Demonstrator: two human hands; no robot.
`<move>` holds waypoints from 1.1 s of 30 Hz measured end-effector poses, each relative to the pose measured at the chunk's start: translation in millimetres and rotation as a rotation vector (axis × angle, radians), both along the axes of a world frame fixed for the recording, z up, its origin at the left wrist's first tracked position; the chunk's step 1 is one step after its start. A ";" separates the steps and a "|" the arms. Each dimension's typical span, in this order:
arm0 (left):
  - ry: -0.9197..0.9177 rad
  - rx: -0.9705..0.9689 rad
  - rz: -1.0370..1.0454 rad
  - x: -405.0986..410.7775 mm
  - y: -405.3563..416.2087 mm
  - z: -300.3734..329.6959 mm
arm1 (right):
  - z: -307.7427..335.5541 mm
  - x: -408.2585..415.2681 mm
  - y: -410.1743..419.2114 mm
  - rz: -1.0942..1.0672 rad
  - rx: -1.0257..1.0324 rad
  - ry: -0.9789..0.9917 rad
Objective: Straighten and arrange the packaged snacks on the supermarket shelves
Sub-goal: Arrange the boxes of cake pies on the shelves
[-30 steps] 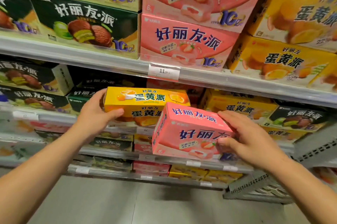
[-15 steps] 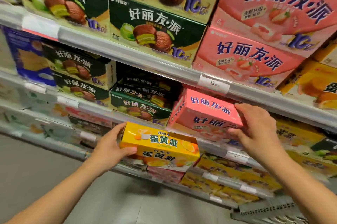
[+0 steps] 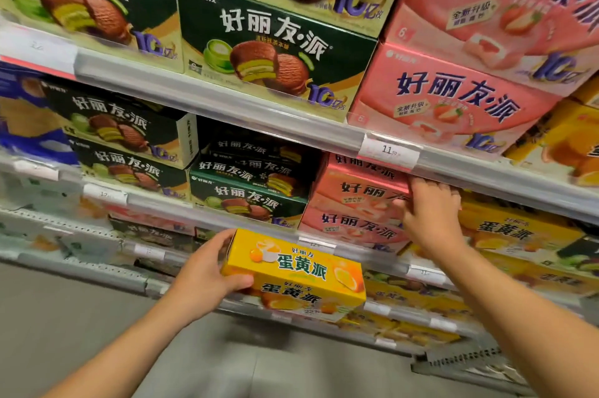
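- Grip: the left hand (image 3: 207, 277) holds the yellow box (image 3: 293, 273) by its left end, thumb on the front face and fingers curled over the top edge. The box is off the shelves, out in front of the lower shelf rail (image 3: 382, 263).
- Grip: the right hand (image 3: 429, 214) presses its bent fingers against the right end of the upper pink box (image 3: 359, 190); whether the thumb wraps round it cannot be told.
- Position: the upper pink box sits on a second pink box (image 3: 353, 229) in the middle shelf bay, just under the price tag (image 3: 389, 151) and just beside the green boxes (image 3: 248, 198).
- Key relation: matching yellow boxes (image 3: 515, 232) lie to the right of the pink stack, beyond the right hand. The held box's long axis runs left to right, roughly parallel to the shelf front. Judgement: it belongs to the right, so the left hand must carry it across, or pass it to the nearer right hand.
- Materials: all packs are rectangular printed cardboard cartons with crisp edges and a glossy finish; they should slide readily on the shelf. The rails are pale plastic strips.
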State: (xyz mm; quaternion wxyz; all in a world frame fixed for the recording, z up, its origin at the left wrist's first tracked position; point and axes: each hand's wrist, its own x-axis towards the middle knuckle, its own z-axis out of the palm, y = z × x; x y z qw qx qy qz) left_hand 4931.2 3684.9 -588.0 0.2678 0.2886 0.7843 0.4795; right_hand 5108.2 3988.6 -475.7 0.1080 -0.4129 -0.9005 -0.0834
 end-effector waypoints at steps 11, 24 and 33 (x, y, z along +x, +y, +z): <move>-0.073 0.014 0.000 -9.6 26.0 3.1 | 4.1 -4.7 11.0 0.001 -0.060 -0.067; -0.074 0.053 -0.170 19.2 69.1 7.4 | -10.2 53.3 -31.2 0.240 -0.154 0.068; -0.150 0.089 -0.451 111.9 136.8 15.2 | -44.1 180.2 -89.4 0.075 -0.422 -0.077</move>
